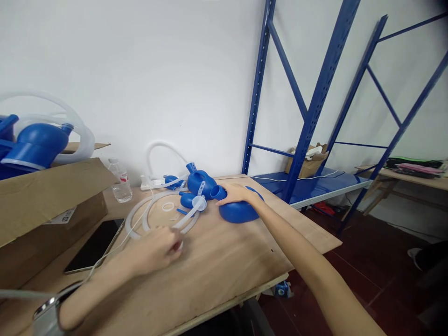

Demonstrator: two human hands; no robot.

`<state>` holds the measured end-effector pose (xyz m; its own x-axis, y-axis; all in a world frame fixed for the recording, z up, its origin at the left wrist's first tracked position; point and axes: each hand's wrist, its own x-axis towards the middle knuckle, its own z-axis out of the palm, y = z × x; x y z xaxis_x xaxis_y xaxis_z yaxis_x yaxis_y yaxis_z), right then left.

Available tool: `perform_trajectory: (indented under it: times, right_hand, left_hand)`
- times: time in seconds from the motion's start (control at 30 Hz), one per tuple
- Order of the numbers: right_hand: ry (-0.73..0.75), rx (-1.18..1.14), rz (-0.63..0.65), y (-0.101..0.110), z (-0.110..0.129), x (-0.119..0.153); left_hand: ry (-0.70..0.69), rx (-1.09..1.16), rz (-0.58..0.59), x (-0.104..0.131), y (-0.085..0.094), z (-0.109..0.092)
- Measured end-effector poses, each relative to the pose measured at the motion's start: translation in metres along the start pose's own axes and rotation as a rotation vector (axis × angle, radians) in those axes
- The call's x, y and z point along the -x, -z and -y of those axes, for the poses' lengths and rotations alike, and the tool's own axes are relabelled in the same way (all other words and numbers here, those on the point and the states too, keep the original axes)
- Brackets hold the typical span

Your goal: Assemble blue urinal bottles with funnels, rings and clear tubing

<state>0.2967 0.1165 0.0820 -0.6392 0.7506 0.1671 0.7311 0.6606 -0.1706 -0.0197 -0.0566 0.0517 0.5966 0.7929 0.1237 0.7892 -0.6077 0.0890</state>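
Observation:
My right hand (235, 192) is wrapped over the neck end of a blue rounded container (238, 212) on the wooden table. My left hand (161, 247), slightly blurred, has its fingers curled near the table's front left; a small pale thing shows at its fingers, too unclear to name. Just beyond it lie a coiled clear tube (135, 217), a white ring (168, 206) and a translucent round cap (199, 203). Behind the cap stands another blue container (199, 181), with a smaller blue piece (187, 199) beside it.
An open cardboard box (52, 200) with blue containers (42, 142) stands at the left. Near it are a tablet (94, 245), a water bottle (121, 184) and a white power strip (152, 183). Blue shelving (315, 93) rises at the right. A cable crosses my left forearm.

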Motion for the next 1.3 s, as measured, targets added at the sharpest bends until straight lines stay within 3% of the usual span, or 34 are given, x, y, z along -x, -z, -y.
perform_trajectory:
  times: [0.07,0.17,0.23,0.3,0.4,0.5,0.63,0.77,0.93,1.13,1.23,1.3]
  right_hand:
    - [0.046,0.047,-0.087,0.001,-0.012,0.002]
    - [0.086,0.148,-0.300,-0.001,-0.016,0.003]
    - [0.089,0.169,-0.446,-0.006,-0.003,0.005]
    - [0.101,0.135,-0.511,-0.014,0.021,0.008]
    - [0.164,0.108,-0.417,-0.032,0.067,0.013]
    - [0.318,0.146,-0.280,-0.053,0.109,0.013]
    - [0.377,0.264,-0.214,-0.077,0.134,-0.006]
    - [0.346,0.335,-0.159,-0.086,0.124,-0.027]
    - [0.382,0.322,-0.262,-0.083,0.091,-0.027]
    - [0.221,0.322,-0.349,-0.083,0.066,-0.015]
    - [0.134,0.329,-0.344,-0.081,0.064,-0.012]
    - [0.094,0.339,-0.275,-0.078,0.067,-0.009]
  left_hand:
    - [0.057,-0.031,0.015,0.019,-0.017,0.005]
    - [0.127,0.002,0.029,0.029,-0.030,0.017]
    - [0.157,0.047,0.010,0.027,-0.033,0.023]
    - [0.166,0.084,-0.025,0.024,-0.035,0.026]
    - [0.145,0.124,-0.066,0.022,-0.041,0.026]
    - [0.120,0.115,-0.101,0.024,-0.050,0.026]
    - [0.041,0.061,-0.156,0.027,-0.061,0.029]
    - [-0.026,-0.030,-0.205,0.028,-0.064,0.033]
    - [-0.012,-0.138,-0.211,0.030,-0.060,0.035]
    - [-0.060,-0.184,-0.406,0.036,-0.049,0.035]
    - [0.018,-0.135,-0.508,0.036,-0.048,0.040]
    - [0.126,-0.052,-0.577,0.033,-0.048,0.046]
